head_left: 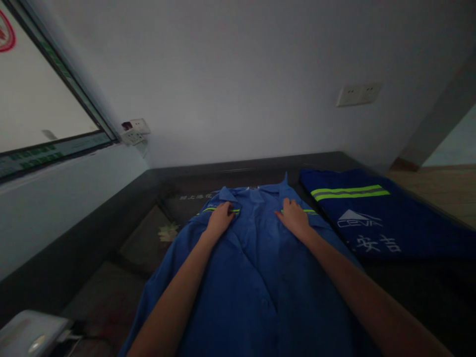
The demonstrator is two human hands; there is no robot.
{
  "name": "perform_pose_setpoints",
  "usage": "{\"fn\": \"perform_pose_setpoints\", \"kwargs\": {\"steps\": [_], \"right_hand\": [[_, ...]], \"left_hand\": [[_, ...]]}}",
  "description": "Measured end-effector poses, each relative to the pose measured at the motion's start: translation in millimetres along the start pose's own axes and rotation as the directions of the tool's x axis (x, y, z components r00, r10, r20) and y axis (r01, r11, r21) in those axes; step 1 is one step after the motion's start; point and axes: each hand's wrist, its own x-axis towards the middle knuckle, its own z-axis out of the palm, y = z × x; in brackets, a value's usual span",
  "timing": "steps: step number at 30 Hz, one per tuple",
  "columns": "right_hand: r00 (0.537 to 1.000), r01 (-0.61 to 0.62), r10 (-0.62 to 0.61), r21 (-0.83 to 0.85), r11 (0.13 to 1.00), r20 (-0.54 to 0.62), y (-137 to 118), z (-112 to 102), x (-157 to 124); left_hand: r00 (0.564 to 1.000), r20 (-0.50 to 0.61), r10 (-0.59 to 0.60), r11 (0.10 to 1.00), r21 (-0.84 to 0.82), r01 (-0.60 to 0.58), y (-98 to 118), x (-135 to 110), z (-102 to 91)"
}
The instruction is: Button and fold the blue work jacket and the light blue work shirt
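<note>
Blue jacket [238, 277] lies front-up on dark tabletop [139, 191], collar [283, 188] toward wall [238, 99]. Left hand [222, 216] and right hand [295, 217] both on its chest, at yellow-green stripes [311, 211]; fingers curled on cloth, can't tell if pinching. CEVA-printed darker blue garment [412, 220] just beside, right.

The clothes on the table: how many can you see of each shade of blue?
Lighter blue shirt, under both hands: 1
Darker blue garment, with white lettering: 1
Total: 2
</note>
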Motion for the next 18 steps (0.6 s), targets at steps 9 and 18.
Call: {"fn": "perform_pose_setpoints", "kwargs": {"steps": [9,18], "right_hand": [[0.995,-0.033,0.024,0.095,0.995,0.100,18,-5,17],[0.992,-0.080,0.054,0.222,0.972,0.118,38,-2,28]], "left_hand": [[0.970,0.179,-0.166,0.952,0.284,0.111,26,-12,-20.4],[0.933,0.308,-0.188,0.930,0.362,0.067,24,-15,-39.6]]}}
